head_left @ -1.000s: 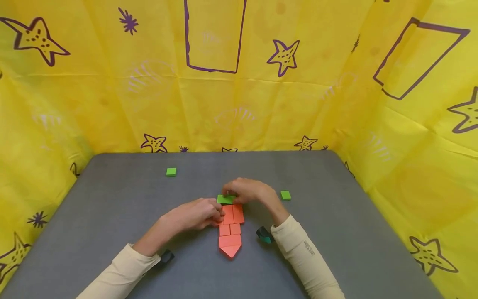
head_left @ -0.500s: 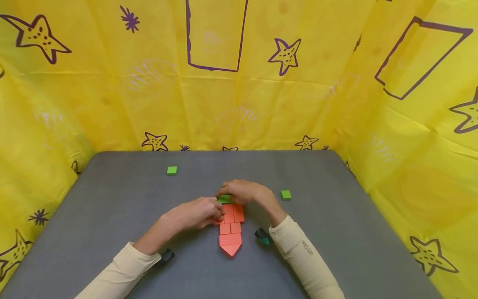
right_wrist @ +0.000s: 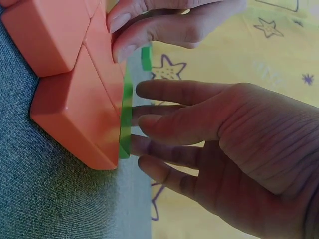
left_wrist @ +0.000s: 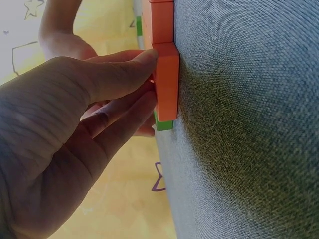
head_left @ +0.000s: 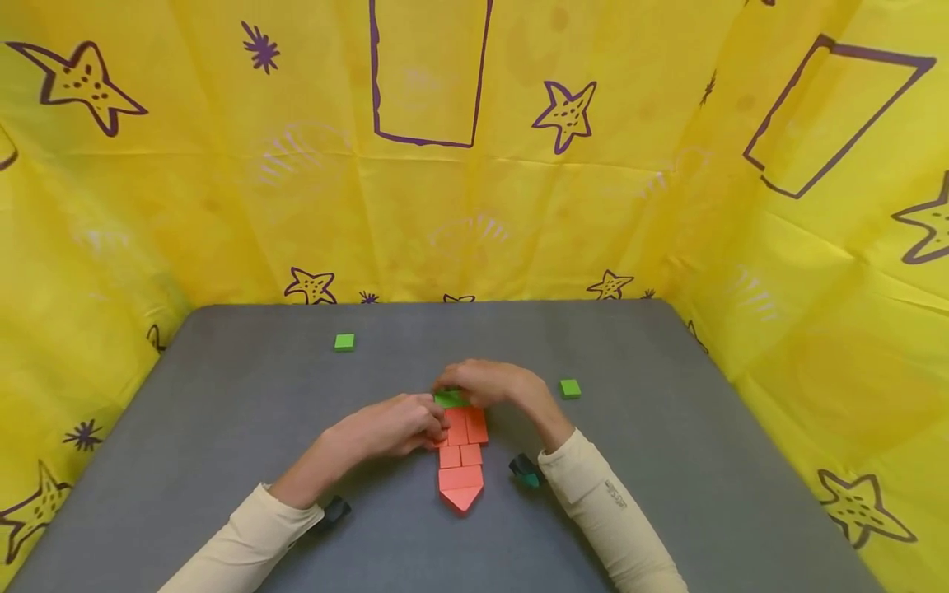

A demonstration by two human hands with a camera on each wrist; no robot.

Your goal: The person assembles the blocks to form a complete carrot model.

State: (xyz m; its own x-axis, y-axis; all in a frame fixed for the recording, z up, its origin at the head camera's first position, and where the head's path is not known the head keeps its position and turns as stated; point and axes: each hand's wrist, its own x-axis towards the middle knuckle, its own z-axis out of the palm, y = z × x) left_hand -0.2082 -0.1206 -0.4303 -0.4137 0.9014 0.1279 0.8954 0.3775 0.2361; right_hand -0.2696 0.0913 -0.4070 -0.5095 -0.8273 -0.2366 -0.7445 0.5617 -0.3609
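Note:
Several orange blocks (head_left: 460, 477) form a column on the grey table, ending in a triangular point toward the near edge. At the column's far end lies a green rectangular block (head_left: 449, 399), partly covered by the right hand. The left hand (head_left: 396, 424) rests its thumb and fingertips on the leftmost orange block (left_wrist: 168, 84), with thumb and fingers a little apart. The right hand (head_left: 489, 383) arches over the green block. In the right wrist view its fingers (right_wrist: 184, 92) are fairly straight and spread at the green block (right_wrist: 125, 119); contact is partly hidden.
One small green square block (head_left: 344, 343) lies far left on the table (head_left: 259, 395), another green square block (head_left: 569, 389) right of the hands. Dark wrist gear (head_left: 526, 471) sits below each forearm. Yellow patterned cloth (head_left: 415, 214) encloses the back and sides.
The right hand's fingers have shifted slightly left along the green block, covering more of it. The left hand stays on the orange blocks.

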